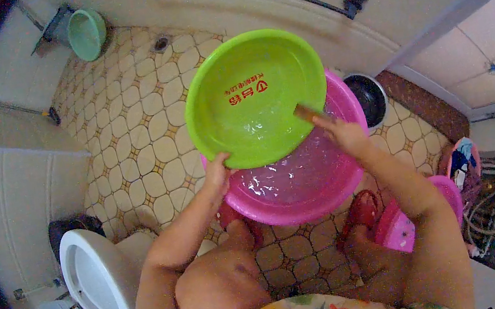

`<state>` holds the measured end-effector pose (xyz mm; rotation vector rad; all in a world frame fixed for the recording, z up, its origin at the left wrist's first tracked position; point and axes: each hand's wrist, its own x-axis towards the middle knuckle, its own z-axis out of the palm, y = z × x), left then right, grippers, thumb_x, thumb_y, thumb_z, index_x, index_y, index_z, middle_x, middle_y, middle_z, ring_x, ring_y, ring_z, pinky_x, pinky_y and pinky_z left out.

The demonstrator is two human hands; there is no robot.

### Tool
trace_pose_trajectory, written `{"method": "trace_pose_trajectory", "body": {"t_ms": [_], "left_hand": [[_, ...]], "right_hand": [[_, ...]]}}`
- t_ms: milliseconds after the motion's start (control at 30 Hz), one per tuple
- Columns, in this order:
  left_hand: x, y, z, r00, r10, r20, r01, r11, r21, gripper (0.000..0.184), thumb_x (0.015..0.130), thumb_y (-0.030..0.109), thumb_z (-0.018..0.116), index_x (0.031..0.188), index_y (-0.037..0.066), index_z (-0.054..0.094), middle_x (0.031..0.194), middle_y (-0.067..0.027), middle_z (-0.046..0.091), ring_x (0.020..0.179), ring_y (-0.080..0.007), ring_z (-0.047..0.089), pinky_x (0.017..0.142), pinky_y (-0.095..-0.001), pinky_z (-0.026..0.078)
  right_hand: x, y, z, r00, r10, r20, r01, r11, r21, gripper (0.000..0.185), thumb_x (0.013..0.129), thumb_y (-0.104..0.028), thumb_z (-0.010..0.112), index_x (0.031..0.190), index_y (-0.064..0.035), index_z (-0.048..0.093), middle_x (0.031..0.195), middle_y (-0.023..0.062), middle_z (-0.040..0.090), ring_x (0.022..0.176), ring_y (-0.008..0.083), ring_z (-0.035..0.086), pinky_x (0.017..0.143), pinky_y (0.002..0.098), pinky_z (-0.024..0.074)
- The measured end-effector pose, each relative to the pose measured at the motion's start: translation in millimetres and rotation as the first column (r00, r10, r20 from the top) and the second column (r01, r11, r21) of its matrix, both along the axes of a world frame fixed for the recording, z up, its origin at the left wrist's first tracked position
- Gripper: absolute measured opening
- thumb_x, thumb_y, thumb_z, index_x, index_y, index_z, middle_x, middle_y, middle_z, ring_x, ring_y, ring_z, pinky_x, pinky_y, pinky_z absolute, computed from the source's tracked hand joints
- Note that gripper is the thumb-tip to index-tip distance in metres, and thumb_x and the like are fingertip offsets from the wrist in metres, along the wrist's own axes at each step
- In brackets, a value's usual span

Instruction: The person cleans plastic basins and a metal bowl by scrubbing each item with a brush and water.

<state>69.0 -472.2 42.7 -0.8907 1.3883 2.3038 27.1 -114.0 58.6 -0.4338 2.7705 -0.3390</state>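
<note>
A lime-green basin (252, 102) with red lettering inside is tilted over a larger pink basin (294, 208) on the floor. Water (292, 176) shows in the pink basin, and wet glints lie on the green one's inner wall. My left hand (218, 173) is closed on the green basin's near-left rim. In my right hand (345, 133) is a brown scrubbing brush (305, 112), held at the green basin's right inner edge. The brush's bristle side cannot be seen clearly.
A white toilet (97, 285) stands at the left, with a pale green basin (87, 34) at the far left. Beyond the pink basin's right side sits a dark round bowl (366, 100). A pink tub (396, 231) and a basket of clothes (463, 160) are at the right.
</note>
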Motion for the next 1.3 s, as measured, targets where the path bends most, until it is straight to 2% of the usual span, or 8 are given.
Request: {"method": "trace_pose_trajectory", "body": {"t_ms": [167,467,600,833,900,1033,1133,1300], "left_hand": [[1,-3,1,0.999,-0.034,-0.030,0.032,0.999,-0.042,0.038,0.080,0.010,0.048,0.117,0.003,0.043,0.109,-0.0115,0.055,0.094,-0.0250,0.058,0.076,-0.0395,0.051],[1,-1,6,0.997,-0.060,-0.043,0.059,0.998,-0.026,0.040,0.079,0.009,0.047,0.118,0.001,0.042,0.110,-0.0129,0.054,0.094,-0.0273,0.057,0.078,-0.0414,0.051],[1,1,11,0.997,-0.075,-0.030,0.073,0.995,-0.074,0.041,0.079,0.008,0.046,0.119,0.000,0.041,0.111,-0.0140,0.054,0.096,-0.0279,0.057,0.079,-0.0421,0.050],[4,-1,11,0.994,-0.106,0.011,0.106,0.994,-0.007,0.039,0.081,0.010,0.046,0.119,0.000,0.041,0.110,-0.0143,0.054,0.095,-0.0264,0.058,0.080,-0.0415,0.050],[1,-8,-11,0.988,-0.152,-0.023,0.151,0.988,-0.013,0.039,0.082,0.011,0.046,0.119,0.000,0.041,0.111,-0.0146,0.054,0.095,-0.0263,0.058,0.081,-0.0420,0.049],[-4,-9,8,0.977,-0.212,0.035,0.212,0.977,-0.007,0.040,0.083,0.013,0.045,0.120,-0.001,0.040,0.113,-0.0152,0.053,0.097,-0.0270,0.058,0.080,-0.0414,0.050],[-8,-13,17,0.956,-0.289,0.052,0.288,0.957,0.025,0.041,0.083,0.015,0.044,0.120,-0.002,0.039,0.113,-0.0159,0.054,0.096,-0.0275,0.058,0.077,-0.0403,0.052],[-3,-8,32,0.906,-0.413,0.096,0.410,0.911,0.049,0.042,0.083,0.017,0.045,0.119,-0.002,0.040,0.109,-0.0162,0.057,0.087,-0.0258,0.062,0.072,-0.0378,0.054]], "right_hand": [[22,-37,60,0.964,0.133,0.232,-0.093,0.980,-0.176,0.043,0.083,-0.026,0.054,0.125,-0.0321,0.045,0.090,0.0161,0.060,0.074,0.0365,0.060,0.069,0.0435,0.0483],[-63,-6,105,0.949,0.094,-0.301,-0.031,0.978,0.207,0.050,0.079,-0.016,0.053,0.125,-0.0346,0.044,0.095,0.0129,0.057,0.076,0.0327,0.061,0.063,0.0410,0.0490],[-75,-33,67,0.866,0.078,-0.494,-0.028,0.994,0.106,0.051,0.080,-0.013,0.047,0.127,-0.0345,0.042,0.094,0.0122,0.056,0.078,0.0301,0.061,0.063,0.0396,0.0501],[-53,-70,20,0.998,-0.059,0.031,0.056,0.994,0.089,0.041,0.082,-0.021,0.047,0.122,-0.0298,0.047,0.098,0.0159,0.059,0.080,0.0312,0.061,0.068,0.0426,0.0492],[-51,-62,-45,0.983,0.050,0.177,0.000,0.962,-0.273,0.039,0.083,-0.024,0.048,0.121,-0.0320,0.048,0.094,0.0146,0.061,0.080,0.0306,0.061,0.070,0.0425,0.0486],[-39,-81,4,0.919,0.299,0.255,-0.301,0.953,-0.033,0.037,0.083,-0.027,0.050,0.119,-0.0361,0.050,0.090,0.0126,0.062,0.081,0.0309,0.061,0.073,0.0419,0.0474],[-32,-100,11,0.923,0.230,0.308,-0.261,0.963,0.062,0.038,0.082,-0.028,0.053,0.119,-0.0369,0.051,0.092,0.0128,0.062,0.081,0.0309,0.061,0.073,0.0414,0.0474],[-22,-110,34,0.949,0.258,0.179,-0.246,0.965,-0.086,0.036,0.082,-0.028,0.052,0.118,-0.0308,0.052,0.088,0.0133,0.061,0.079,0.0305,0.061,0.071,0.0419,0.0473]]}}
